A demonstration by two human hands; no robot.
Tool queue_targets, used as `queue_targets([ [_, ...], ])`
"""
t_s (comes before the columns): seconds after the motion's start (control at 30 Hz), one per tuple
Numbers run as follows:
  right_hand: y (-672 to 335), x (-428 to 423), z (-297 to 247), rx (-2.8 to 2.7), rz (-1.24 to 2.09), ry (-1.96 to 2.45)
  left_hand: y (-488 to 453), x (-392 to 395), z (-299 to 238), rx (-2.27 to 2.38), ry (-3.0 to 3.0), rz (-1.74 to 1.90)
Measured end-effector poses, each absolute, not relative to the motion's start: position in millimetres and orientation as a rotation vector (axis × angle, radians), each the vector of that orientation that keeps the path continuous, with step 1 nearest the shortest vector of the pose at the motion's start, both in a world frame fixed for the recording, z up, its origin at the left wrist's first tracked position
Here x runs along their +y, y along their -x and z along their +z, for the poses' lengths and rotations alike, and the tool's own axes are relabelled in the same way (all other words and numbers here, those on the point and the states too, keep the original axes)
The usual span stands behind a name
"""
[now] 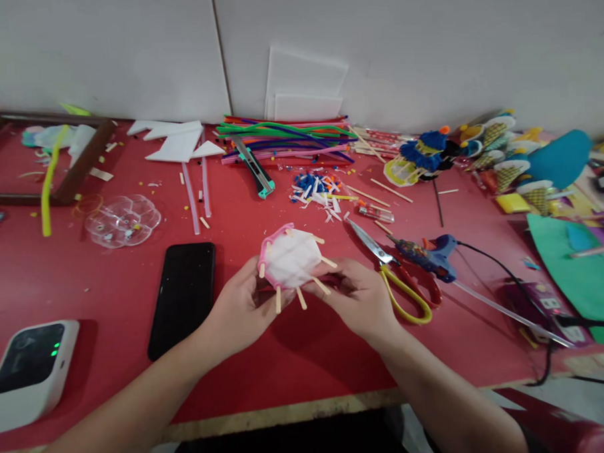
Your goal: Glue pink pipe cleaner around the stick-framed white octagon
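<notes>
Between my two hands is a small round white craft piece [294, 259] with several short wooden sticks poking out around its edge. A pink pipe cleaner [263, 258] runs along its left side, weaving past the sticks. My left hand [245, 299] grips the piece at its lower left, with the fingertips partly hidden beneath it. On the other side, my right hand [358, 294] pinches the right edge near the sticks. The piece is held above the red table, tilted toward me.
Close to my right hand lie scissors [408, 295] and a blue glue gun [441, 257] with its cord. A black phone [182, 298] rests by my left forearm. Farther back are a utility knife [254, 167], pipe cleaners [288, 139], paper scraps [175, 140] and a clear flower-shaped tray [123, 221].
</notes>
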State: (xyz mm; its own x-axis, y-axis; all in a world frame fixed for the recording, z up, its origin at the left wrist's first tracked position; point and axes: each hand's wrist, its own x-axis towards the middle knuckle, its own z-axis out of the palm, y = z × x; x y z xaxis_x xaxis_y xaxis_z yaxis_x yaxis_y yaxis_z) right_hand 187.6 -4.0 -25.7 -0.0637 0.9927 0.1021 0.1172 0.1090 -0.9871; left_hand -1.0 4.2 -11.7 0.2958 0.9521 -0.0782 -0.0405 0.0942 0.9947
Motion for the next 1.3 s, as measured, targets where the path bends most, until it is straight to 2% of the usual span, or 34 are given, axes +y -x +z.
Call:
queue_targets([
  [0.47,-190,0,-23,-1.346,1.184,1.151,2,2,-10,1.022,-1.217,0.889],
  [0.8,-191,3,-18,-1.285,1.135,1.105,8,-1,-6,0.749,-0.958,1.006],
  [0.97,-190,0,-18,-1.347,1.033,1.073,6,-3,-4,0.659,-1.017,1.073],
  [1.3,-193,-3,-6,-1.631,0.716,0.973,7,-6,-5,0.777,-1.101,1.133],
])
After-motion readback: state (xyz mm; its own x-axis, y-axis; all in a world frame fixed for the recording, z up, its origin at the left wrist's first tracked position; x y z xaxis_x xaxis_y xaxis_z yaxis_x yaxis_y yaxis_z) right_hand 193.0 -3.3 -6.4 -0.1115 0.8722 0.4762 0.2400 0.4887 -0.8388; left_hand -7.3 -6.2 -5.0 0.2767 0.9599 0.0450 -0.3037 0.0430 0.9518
